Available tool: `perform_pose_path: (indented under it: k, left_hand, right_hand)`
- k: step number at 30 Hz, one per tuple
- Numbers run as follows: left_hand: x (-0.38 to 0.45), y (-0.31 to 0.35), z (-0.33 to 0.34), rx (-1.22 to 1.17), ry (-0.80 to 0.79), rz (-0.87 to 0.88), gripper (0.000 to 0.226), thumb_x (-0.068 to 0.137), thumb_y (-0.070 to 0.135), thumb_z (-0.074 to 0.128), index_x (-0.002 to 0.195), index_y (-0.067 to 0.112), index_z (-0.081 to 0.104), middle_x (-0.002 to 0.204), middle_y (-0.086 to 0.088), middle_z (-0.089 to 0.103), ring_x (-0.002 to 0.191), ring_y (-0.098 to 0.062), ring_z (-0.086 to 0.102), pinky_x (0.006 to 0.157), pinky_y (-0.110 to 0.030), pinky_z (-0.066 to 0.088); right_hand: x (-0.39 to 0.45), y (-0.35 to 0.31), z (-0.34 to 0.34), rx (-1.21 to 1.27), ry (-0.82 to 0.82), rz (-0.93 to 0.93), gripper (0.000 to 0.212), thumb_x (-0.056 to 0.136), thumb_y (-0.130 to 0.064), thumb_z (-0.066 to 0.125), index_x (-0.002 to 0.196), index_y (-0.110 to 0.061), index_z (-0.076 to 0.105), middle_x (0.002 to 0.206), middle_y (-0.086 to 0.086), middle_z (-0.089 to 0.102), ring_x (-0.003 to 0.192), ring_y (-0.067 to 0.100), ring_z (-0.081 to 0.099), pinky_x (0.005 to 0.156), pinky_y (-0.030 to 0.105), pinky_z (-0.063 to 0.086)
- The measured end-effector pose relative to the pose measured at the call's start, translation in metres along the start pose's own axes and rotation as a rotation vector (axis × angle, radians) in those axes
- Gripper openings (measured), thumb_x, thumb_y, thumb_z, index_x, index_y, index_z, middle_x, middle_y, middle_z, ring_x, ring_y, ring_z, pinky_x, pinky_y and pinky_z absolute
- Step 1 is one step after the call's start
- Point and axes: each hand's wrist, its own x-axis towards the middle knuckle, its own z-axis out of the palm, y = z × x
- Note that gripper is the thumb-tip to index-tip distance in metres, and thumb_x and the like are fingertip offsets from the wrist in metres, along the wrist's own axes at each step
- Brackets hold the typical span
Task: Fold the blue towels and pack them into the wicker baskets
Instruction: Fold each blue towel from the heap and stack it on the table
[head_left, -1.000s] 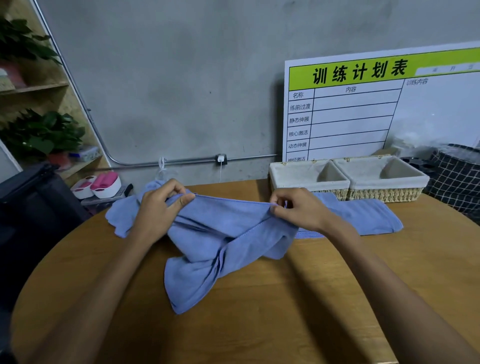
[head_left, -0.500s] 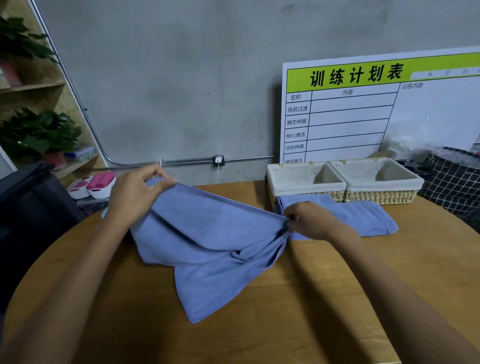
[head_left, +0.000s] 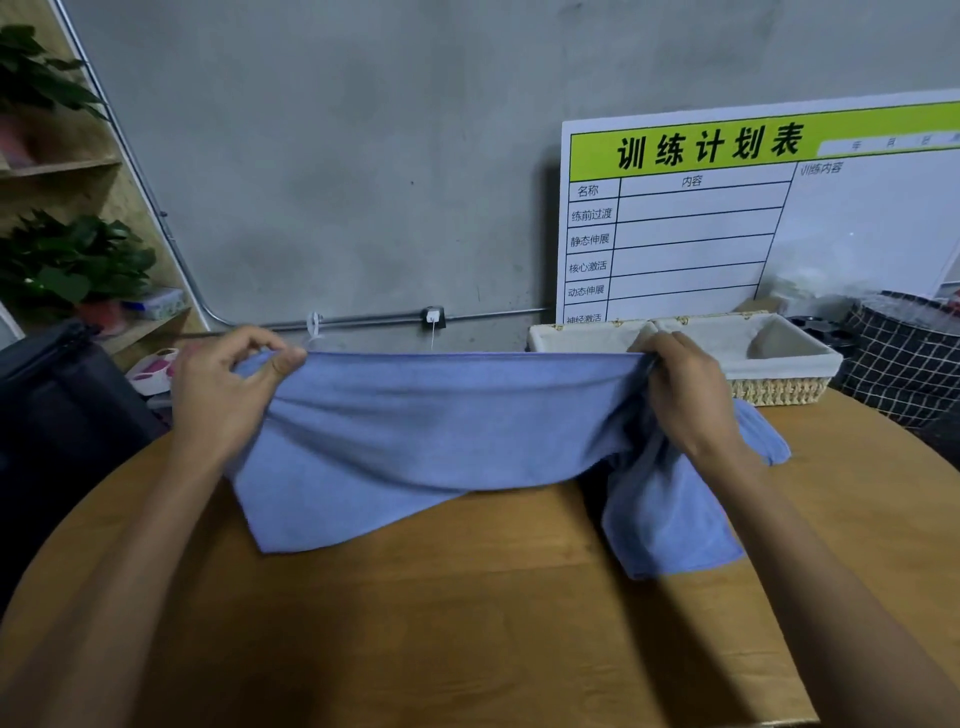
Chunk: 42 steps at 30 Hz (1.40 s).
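Note:
A blue towel (head_left: 431, 431) is stretched taut in the air above the round wooden table (head_left: 467, 623). My left hand (head_left: 228, 389) pinches its top left corner and my right hand (head_left: 685, 395) pinches its top right corner. The towel's lower edge drapes onto the table, and one end hangs down under my right wrist. A second blue towel (head_left: 763, 431) lies flat behind my right hand, mostly hidden. Two wicker baskets with white liners stand side by side at the table's far edge: the left basket (head_left: 582, 338) is partly covered by the towel, the right basket (head_left: 779, 358) shows an empty liner.
A white and green planning board (head_left: 727, 218) leans on the grey wall behind the baskets. A black checked bag (head_left: 904, 358) stands at the right. A dark bag (head_left: 57, 415) and shelves with potted plants (head_left: 72, 260) are on the left.
Both hands have lifted and pulled apart, so the twisted towel is now spread out flat between them. The view has shifted slightly.

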Motion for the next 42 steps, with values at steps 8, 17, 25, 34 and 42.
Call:
perform_pose_path:
  k: [8,17,25,34,42]
  left_hand:
    - [0.025,0.005,-0.031,0.031,0.13,0.048,0.014,0.089,0.032,0.075,0.092,0.019,0.072,0.087,-0.007,0.07,0.079,-0.002,0.064,0.077,-0.033,0.051]
    - [-0.089,-0.046,0.124,0.425,-0.398,0.083,0.023,0.087,0.032,0.05,0.096,0.029,0.071,0.098,0.004,0.057,0.088,-0.026,0.059,0.072,-0.041,0.044]
    - [-0.156,-0.08,0.134,0.433,-0.684,0.046,0.062,0.088,0.075,0.031,0.135,0.045,0.057,0.145,0.018,0.048,0.137,-0.009,0.043,0.109,-0.047,0.032]
    - [-0.168,-0.077,0.109,0.365,-0.825,0.116,0.077,0.082,0.09,0.019,0.147,0.053,0.037,0.159,0.034,0.018,0.152,0.0,0.008,0.12,-0.056,0.011]
    - [-0.16,-0.075,0.102,0.338,-0.875,0.136,0.077,0.08,0.091,0.027,0.145,0.053,0.038,0.157,0.036,0.018,0.151,0.005,0.005,0.122,-0.055,0.01]
  right_hand:
    - [0.039,-0.042,-0.092,-0.081,0.338,-0.22,0.023,0.086,-0.01,0.05,0.101,-0.018,0.065,0.101,0.005,0.066,0.093,0.031,0.06,0.068,0.042,0.048]
    - [-0.022,0.023,0.084,-0.384,-0.254,-0.104,0.025,0.086,-0.008,0.062,0.105,-0.021,0.07,0.107,0.008,0.061,0.093,0.037,0.057,0.073,0.041,0.038]
    - [-0.11,0.05,0.078,-0.137,-0.141,-0.317,0.026,0.097,-0.025,0.048,0.095,-0.013,0.071,0.099,0.005,0.056,0.081,0.032,0.052,0.067,0.042,0.043]
    - [-0.143,0.075,0.027,-0.147,-0.335,-0.111,0.038,0.087,-0.065,0.046,0.093,-0.036,0.07,0.093,-0.017,0.064,0.078,0.014,0.055,0.059,0.035,0.05]
    - [-0.115,0.104,0.038,-0.402,-0.242,-0.031,0.02,0.09,-0.043,0.061,0.088,-0.025,0.068,0.079,-0.002,0.06,0.078,0.032,0.062,0.065,0.039,0.042]
